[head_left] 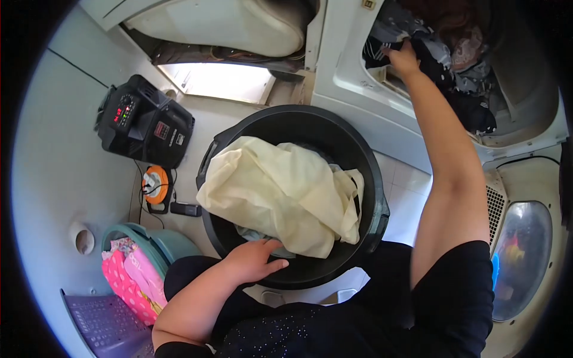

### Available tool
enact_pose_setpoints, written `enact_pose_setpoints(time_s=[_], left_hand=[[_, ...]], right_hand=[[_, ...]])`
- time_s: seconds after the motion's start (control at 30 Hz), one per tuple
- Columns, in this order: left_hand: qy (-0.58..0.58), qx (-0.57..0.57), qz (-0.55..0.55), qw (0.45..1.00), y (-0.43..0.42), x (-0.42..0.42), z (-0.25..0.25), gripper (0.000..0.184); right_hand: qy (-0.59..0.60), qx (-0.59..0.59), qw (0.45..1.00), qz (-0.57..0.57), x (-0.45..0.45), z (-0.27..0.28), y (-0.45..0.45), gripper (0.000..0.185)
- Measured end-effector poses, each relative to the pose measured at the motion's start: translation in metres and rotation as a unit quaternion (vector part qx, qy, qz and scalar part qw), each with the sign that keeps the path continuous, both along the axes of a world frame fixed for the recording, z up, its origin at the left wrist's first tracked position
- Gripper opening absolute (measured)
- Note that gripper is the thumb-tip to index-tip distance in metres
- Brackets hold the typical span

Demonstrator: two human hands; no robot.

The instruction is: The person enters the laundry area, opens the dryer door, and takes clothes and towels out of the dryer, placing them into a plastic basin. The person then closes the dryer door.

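A large bundle of cream cloth [274, 191] lies in a round black tub [304, 122] in front of me. Some pale grey-blue fabric [280, 250] shows beneath it. My left hand [253, 261] reaches over the tub's near rim at the lower edge of the cream cloth, fingers stretched and thumb apart, holding nothing that I can see. At the upper right, my right hand [403, 58] is inside the opening of a white machine, closed on a black garment [433, 65] with white marks. Grey patterned and brown clothes [465, 42] lie heaped beside it.
A black speaker-like box [146, 122] with lit displays stands left, near an orange cable reel [155, 184]. Pink clothes [134, 274] fill a green bucket [170, 241] beside a purple basket [110, 319]. The machine's white frame [370, 113] borders the tub. A machine door [522, 256] is at right.
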State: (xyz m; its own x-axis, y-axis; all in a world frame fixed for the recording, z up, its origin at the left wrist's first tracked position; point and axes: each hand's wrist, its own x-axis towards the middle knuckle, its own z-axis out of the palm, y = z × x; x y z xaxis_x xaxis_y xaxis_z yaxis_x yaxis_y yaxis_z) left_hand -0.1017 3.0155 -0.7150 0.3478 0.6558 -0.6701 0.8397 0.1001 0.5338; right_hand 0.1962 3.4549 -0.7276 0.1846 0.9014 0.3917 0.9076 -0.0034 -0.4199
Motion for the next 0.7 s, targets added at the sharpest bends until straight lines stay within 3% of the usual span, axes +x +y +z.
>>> enact_pose_setpoints(time_s=[0.03,0.1,0.13,0.17,0.2,0.23,0.27,0.3,0.33,0.37,0.43,0.5,0.53,0.57,0.6,0.63,0.67,0.7], left_hand=[[0.006,0.006,0.006,1.0,-0.002,-0.003,0.002,0.047],[0.015,0.024,0.018,0.999,-0.002,-0.01,0.005,0.047],[0.012,0.026,0.022,0.999,-0.001,-0.012,0.006,0.047],[0.011,0.039,0.035,0.999,0.0,-0.014,0.007,0.047],[0.013,0.05,0.047,0.998,0.001,-0.016,0.008,0.047],[0.015,0.056,0.056,0.997,-0.001,-0.018,0.011,0.047],[0.018,0.061,0.063,0.996,-0.006,-0.021,0.013,0.047],[0.018,0.059,0.063,0.996,-0.011,-0.023,0.015,0.047],[0.013,0.101,0.071,0.992,-0.015,-0.023,0.015,0.047],[0.007,0.144,0.078,0.986,-0.016,-0.023,0.014,0.047],[0.001,0.235,0.1,0.967,-0.018,-0.023,0.011,0.047],[0.031,0.286,0.112,0.951,-0.025,-0.02,0.002,0.047],[0.062,0.337,0.119,0.932,-0.029,-0.019,-0.004,0.047],[0.092,0.388,0.126,0.908,-0.033,-0.017,-0.009,0.047],[0.123,0.438,0.132,0.881,-0.036,-0.016,-0.011,0.047],[0.122,0.438,0.132,0.881,-0.042,-0.014,-0.012,0.047],[0.079,0.303,0.044,0.949,-0.051,-0.01,-0.012,0.044],[0.032,0.159,-0.044,0.986,-0.063,-0.005,-0.013,0.04]], right_hand=[[-0.033,0.1,0.994,0.005,-0.01,-0.003,-0.017,0.052],[0.195,0.182,0.962,0.061,-0.035,-0.01,-0.09,0.02],[0.235,0.155,0.947,0.157,-0.052,-0.019,-0.137,0.013],[0.22,0.031,0.952,0.209,-0.062,-0.034,-0.18,0.015],[0.234,-0.116,0.92,0.291,-0.07,-0.063,-0.218,0.023],[0.154,-0.228,0.896,0.35,-0.066,-0.084,-0.258,0.046],[0.016,-0.127,0.907,0.401,-0.049,-0.172,-0.286,0.085],[-0.104,-0.409,0.855,0.3,-0.05,-0.152,-0.315,0.106],[-0.021,-0.474,0.843,0.253,-0.026,-0.227,-0.324,0.094],[-0.024,-0.474,0.844,0.251,-0.032,-0.192,-0.325,0.094],[0.062,-0.554,0.737,0.383,-0.085,-0.127,-0.378,0.072],[0.149,-0.618,0.593,0.494,-0.132,-0.061,-0.421,0.054],[0.186,-0.652,0.464,0.57,-0.147,-0.018,-0.438,0.057],[0.261,-0.527,0.383,0.712,-0.152,-0.014,-0.468,0.058],[0.242,-0.569,0.21,0.757,-0.161,0.06,-0.447,0.058],[0.24,-0.639,0.108,0.723,-0.168,0.055,-0.441,0.052],[0.272,-0.618,0.048,0.736,-0.183,0.048,-0.409,0.037],[0.367,-0.62,0.147,0.678,-0.19,0.028,-0.369,0.029]])
